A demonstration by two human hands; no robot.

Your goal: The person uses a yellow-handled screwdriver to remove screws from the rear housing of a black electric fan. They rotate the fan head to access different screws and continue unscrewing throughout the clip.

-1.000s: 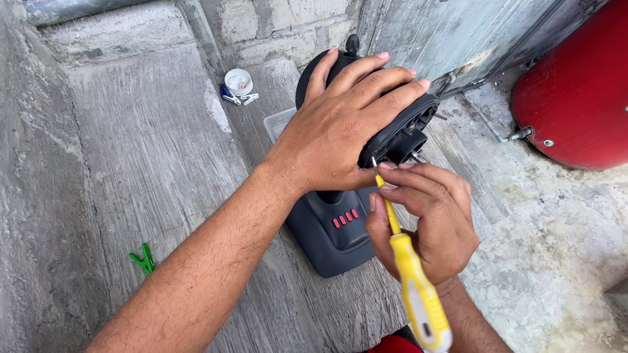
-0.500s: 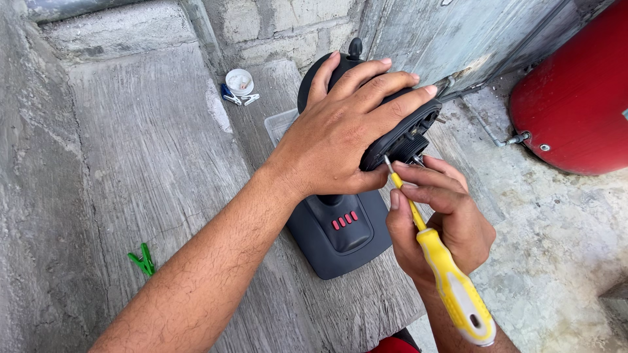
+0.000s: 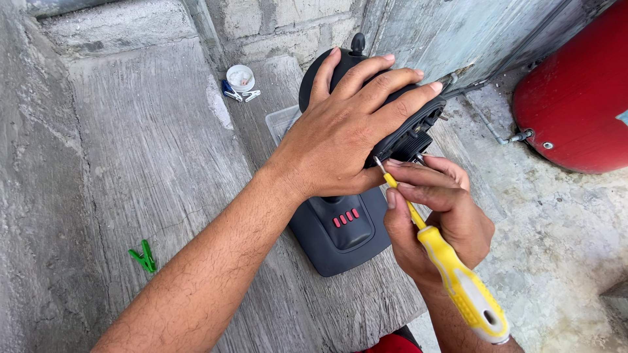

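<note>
1. Rough grey concrete ledge (image 3: 131,150) lies under my hands, with a block wall (image 3: 275,26) beyond them.
2. My left hand (image 3: 347,131) is spread flat and pressing down on the rounded black top of a dark appliance (image 3: 340,229); its fingers drape over the top's ribbed rim, thumb side toward the wall.
3. My right hand (image 3: 438,216) sits just below and right of the left; it is closed around a yellow-handled screwdriver (image 3: 451,274), fingertips pinching the shaft; the tip points up at the rim under my left palm, and I cannot tell whether it touches.
4. The appliance's grey base, with a row of small red marks, lies on the ledge between my two wrists.
5. Beyond my left hand, near the wall, stand a small white cup (image 3: 240,77) and pale clips (image 3: 250,95).
6. Well left of my left forearm lies a green clothes peg (image 3: 144,257).
7. Far right of my hands stands a red tank (image 3: 575,98).
</note>
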